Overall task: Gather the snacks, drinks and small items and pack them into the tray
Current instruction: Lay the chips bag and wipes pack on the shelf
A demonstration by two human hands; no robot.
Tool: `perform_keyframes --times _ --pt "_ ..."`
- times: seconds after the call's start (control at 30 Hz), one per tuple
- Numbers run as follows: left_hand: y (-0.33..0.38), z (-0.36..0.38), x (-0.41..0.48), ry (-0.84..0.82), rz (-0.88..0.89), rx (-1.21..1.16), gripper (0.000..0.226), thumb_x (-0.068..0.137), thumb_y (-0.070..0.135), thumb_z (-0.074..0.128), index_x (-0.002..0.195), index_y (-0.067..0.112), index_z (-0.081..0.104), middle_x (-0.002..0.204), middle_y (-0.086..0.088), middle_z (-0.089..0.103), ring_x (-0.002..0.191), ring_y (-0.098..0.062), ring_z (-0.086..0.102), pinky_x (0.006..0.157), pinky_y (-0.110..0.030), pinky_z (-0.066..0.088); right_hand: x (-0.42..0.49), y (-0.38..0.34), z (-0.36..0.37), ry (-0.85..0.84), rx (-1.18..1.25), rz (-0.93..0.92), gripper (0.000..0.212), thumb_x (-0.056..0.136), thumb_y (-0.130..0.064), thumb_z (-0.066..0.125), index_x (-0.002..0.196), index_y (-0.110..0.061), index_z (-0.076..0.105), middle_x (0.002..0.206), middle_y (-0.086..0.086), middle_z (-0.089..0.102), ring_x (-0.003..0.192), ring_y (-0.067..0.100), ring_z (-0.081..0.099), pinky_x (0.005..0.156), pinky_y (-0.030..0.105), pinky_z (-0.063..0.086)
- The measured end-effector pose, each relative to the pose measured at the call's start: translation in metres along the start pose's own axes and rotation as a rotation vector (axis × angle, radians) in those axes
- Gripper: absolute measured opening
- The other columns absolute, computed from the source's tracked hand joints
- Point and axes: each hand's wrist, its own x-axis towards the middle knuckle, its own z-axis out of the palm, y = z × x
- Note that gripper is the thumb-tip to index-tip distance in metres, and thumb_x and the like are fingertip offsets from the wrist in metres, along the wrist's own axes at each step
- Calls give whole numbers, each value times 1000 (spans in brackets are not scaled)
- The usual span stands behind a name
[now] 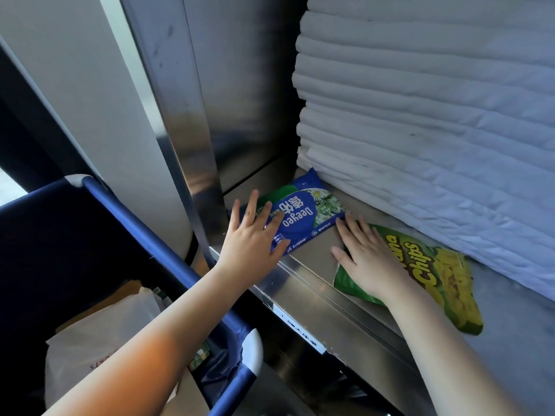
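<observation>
Here, blue Deeyeo wipes pack flat in the metal shelf's back corner, banana chips bag just beside it, left hand spread flat on the pack, right hand flat on the chips bag, fingers straight, fingertips at the pack's edge, stacked white linens behind, blue cart bin lower left.

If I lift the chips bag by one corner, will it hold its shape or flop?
The chips bag looks like thin, creased film lying flat, so it will probably flop and feel light. Its glossy skin should slide easily on the steel shelf when pushed. The right hand rests flat on it; firm pressure may crush the chips.
</observation>
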Motion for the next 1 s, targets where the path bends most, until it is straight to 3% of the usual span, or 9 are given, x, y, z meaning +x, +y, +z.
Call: perform_keyframes --times 0.2,0.3,0.37,0.5,0.6,0.7,0.8,0.9,1.0 --pt "11 5 -1 -66 -2 -121 66 94 59 23 150 26 15 156 -9 16 143 -28 11 117 -42 4 -23 16 -7 -37 -34 72 62 99 -49 15 152 -21 1 159 1 -9 145 17 -12 115 33 -7" --pt "24 -2 -5 -22 4 -79 63 94 58 27 147 25 30 148 -12 35 134 -30 31 113 -48 18 -24 1 -19 90 -26 53 66 98 -48 22 151 -15 2 159 6 -8 146 20 -9 115 32 -4" --pt "33 -7 -9 32 2 -72 59 94 54 30 141 23 43 132 -12 51 118 -31 45 105 -49 30 -22 -22 -28 199 104 -29 64 98 -45 29 151 -14 11 159 4 5 146 17 3 114 26 1" --pt "41 -17 -13 140 49 -90 50 85 36 42 124 12 62 98 -8 63 91 -29 57 87 -40 45 -15 -58 -26 106 177 -110 55 101 -39 33 149 -13 24 158 3 16 145 17 14 115 25 11" --pt "33 -22 -11 170 114 -88 50 83 30 32 109 7 68 91 -6 64 86 -27 58 79 -35 49 -15 -57 -21 73 115 -123 54 102 -35 32 150 -12 20 159 4 11 146 18 11 115 27 12" --pt "16 -26 3 117 181 -160 50 92 34 27 121 12 61 112 -7 61 110 -27 53 96 -36 40 -16 -53 -22 69 126 -143 55 101 -36 34 150 -13 21 159 3 13 146 15 11 115 24 10" --pt "0 -18 20 -98 230 -189 55 100 44 26 150 22 21 157 1 16 145 -16 8 115 -30 7 -16 -53 -23 31 117 -127 71 95 -53 38 150 -15 17 159 1 8 146 14 7 115 27 13" --pt "-4 -7 23 -228 218 -226 59 98 51 20 151 28 6 159 5 3 145 -12 -3 114 -27 -2 -14 -51 -27 -56 101 -135 95 79 -70 49 151 -19 12 160 -3 2 146 13 2 116 30 15" --pt "-2 -6 17 -193 192 -191 64 95 57 15 151 26 7 158 4 8 145 -11 -4 115 -29 -6 -9 -42 -35 -109 129 -142 100 75 -61 64 151 -22 12 159 -7 2 146 10 1 115 27 11"
